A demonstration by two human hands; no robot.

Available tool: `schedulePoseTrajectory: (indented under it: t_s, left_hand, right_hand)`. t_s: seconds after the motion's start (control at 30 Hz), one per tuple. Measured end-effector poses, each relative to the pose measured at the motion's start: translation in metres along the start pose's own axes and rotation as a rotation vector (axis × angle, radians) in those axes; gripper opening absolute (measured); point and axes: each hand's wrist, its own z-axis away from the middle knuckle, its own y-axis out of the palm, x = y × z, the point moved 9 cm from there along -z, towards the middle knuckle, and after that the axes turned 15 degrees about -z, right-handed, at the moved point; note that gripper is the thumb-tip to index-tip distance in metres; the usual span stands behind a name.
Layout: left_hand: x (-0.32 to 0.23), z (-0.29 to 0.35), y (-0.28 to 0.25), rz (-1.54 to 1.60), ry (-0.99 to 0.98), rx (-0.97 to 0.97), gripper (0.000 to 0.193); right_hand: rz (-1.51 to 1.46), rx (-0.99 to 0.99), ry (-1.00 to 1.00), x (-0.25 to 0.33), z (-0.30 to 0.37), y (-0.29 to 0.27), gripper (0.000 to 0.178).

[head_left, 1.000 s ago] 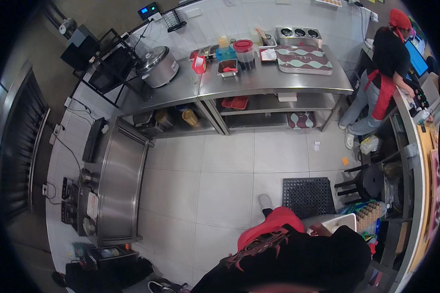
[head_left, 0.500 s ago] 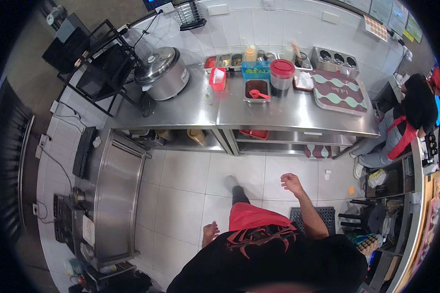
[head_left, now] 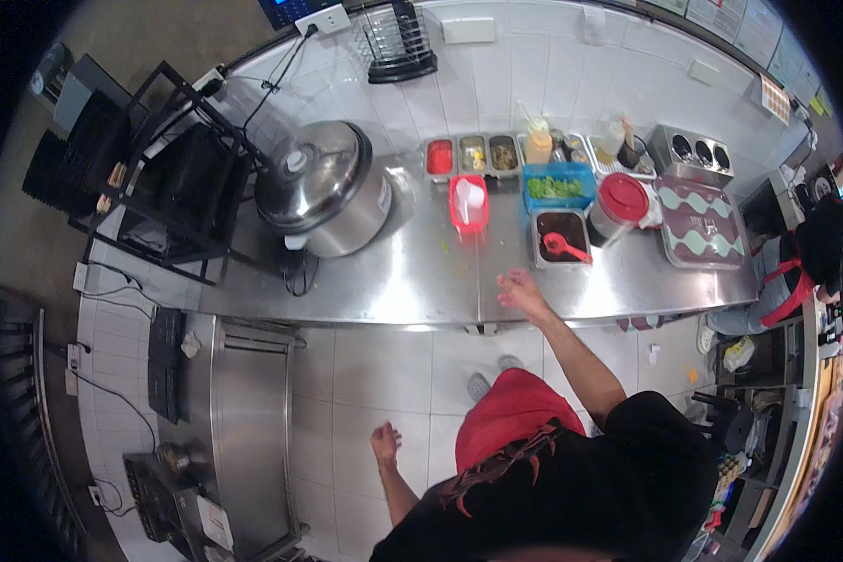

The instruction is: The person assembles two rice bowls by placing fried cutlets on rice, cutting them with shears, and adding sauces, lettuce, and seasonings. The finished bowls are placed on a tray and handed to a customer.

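Observation:
My right hand (head_left: 523,292) reaches over the front edge of the steel counter (head_left: 412,300), fingers apart and holding nothing. Nearest to it stands a steel pan (head_left: 539,255) of dark sauce with a red scoop (head_left: 566,247) in it. My left hand (head_left: 385,442) hangs low above the floor tiles, loosely open and empty. Behind the sauce pan is a blue tub (head_left: 556,184) of green leaves. A clear container with a red lid (head_left: 623,197) stands to its right. Left of these is a red box (head_left: 468,206) with something white inside.
A large steel cooker (head_left: 320,187) sits on the counter's left part, near a black rack (head_left: 173,178). Small steel pans (head_left: 473,157) line the wall. Wave-patterned trays (head_left: 701,225) lie at the right, where another person (head_left: 796,262) stands. A steel cabinet (head_left: 253,421) flanks my left side.
I have stepped nearer to the counter. My right hand has moved from above the floor to over the counter's front edge. My left hand stays low at my side.

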Motion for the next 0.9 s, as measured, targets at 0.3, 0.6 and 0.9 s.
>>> schedulePoseTrajectory:
  t_s: [0.3,0.6,0.9]
  left_hand:
    - [-0.152,-0.009,0.010,-0.019,0.200,-0.085,0.034]
    - [-0.730,0.074,-0.040,-0.388,1.315,-0.593,0.018]
    - [-1.046,0.009,-0.011,-0.906,1.010,-0.759,0.031]
  right_hand:
    - [-0.140,-0.205,-0.123,0.090,-0.143,0.038,0.073]
    - [-0.336,-0.112,-0.082,0.074,-0.200,0.032,0.032]
    - [-0.347,-0.153,-0.097,0.078,-0.199,0.026,0.028]
